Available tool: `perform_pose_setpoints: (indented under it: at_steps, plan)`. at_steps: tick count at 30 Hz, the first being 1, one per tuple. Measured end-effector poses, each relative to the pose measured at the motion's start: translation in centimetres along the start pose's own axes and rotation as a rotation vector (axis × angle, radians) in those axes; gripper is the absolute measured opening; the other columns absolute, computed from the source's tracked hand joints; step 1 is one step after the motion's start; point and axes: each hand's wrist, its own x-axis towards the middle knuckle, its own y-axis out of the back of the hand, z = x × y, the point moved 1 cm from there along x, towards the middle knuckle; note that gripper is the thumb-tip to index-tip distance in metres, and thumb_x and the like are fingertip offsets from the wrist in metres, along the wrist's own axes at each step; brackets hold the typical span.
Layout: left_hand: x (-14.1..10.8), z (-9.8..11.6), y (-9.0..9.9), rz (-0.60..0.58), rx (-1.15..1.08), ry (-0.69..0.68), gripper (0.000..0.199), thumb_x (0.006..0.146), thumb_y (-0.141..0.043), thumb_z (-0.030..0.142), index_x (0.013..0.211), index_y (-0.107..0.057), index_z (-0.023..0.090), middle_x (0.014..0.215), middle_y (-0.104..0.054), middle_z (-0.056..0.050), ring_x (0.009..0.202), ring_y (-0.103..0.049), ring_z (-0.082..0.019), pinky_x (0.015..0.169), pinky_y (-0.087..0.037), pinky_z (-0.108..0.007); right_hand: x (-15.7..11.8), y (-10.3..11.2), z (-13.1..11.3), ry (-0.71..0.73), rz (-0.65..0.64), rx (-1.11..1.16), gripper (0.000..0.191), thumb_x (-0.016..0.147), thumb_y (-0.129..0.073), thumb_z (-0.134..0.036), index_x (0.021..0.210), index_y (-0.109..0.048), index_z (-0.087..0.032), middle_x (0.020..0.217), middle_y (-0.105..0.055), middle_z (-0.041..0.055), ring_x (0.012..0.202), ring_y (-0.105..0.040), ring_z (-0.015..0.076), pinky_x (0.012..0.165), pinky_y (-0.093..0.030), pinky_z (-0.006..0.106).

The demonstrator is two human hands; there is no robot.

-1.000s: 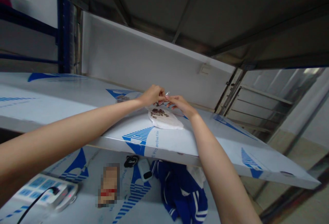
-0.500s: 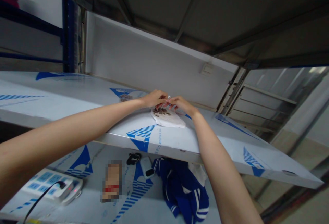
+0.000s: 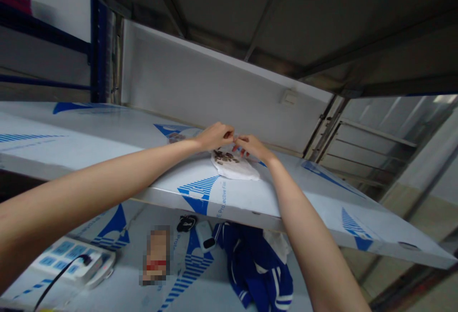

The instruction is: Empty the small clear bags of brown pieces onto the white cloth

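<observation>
My left hand [image 3: 219, 135] is closed, its fingertips pinched together above a white cloth [image 3: 238, 171]; what they hold is too small to name. Close beside it, my right hand [image 3: 250, 146] has its thumb and index finger closed near the left fingertips, the other fingers curled. Something small and pale shows between the two hands, but I cannot make it out. Several small dark brown pieces [image 3: 226, 158] lie on the cloth beneath the hands. Behind my left wrist, a clear bag with reddish-brown contents [image 3: 176, 137] rests on the shelf [image 3: 143, 133].
On the lower shelf [image 3: 134, 259] are a power strip [image 3: 64, 259] with a black cable, a pixelated object [image 3: 157, 254], a small black item [image 3: 186, 223], a pale blue device [image 3: 205, 236] and blue-and-white clothing [image 3: 255, 264]. A metal shelf [image 3: 322, 11] hangs overhead.
My left fingers have risen slightly and curled in more. My right fingers have lifted a little off the brown pieces, leaving more of them visible. The view has shifted slightly.
</observation>
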Motion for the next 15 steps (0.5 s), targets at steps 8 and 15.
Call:
perform_pose_setpoints:
  at_steps: [8, 15]
  plan:
    - [0.2, -0.8, -0.9, -0.059, -0.139, 0.164, 0.056, 0.092, -0.029, 0.049, 0.055, -0.054, 0.015, 0.044, -0.046, 0.0, 0.047, -0.042, -0.011, 0.057, -0.034, -0.025, 0.8, 0.4, 0.0, 0.005, 0.213, 0.205, 0.018, 0.08, -0.05, -0.016, 0.083, -0.067, -0.012, 0.076, -0.069, 0.0061, 0.05, -0.054, 0.0073, 0.049, -0.039, 0.02]
    - [0.1, -2.5, -2.4, -0.149, -0.73, 0.428, 0.05, 0.093, -0.029, 0.05, 0.075, -0.06, 0.015, 0.055, -0.06, -0.005, 0.047, -0.049, -0.012, 0.051, -0.038, -0.025, 0.5, 1.1, 0.1, 0.061, 0.237, 0.287, 0.036, 0.084, -0.051, -0.031, 0.115, -0.063, -0.016, 0.103, -0.069, 0.0094, 0.068, -0.062, 0.0116, 0.06, -0.045, 0.022]
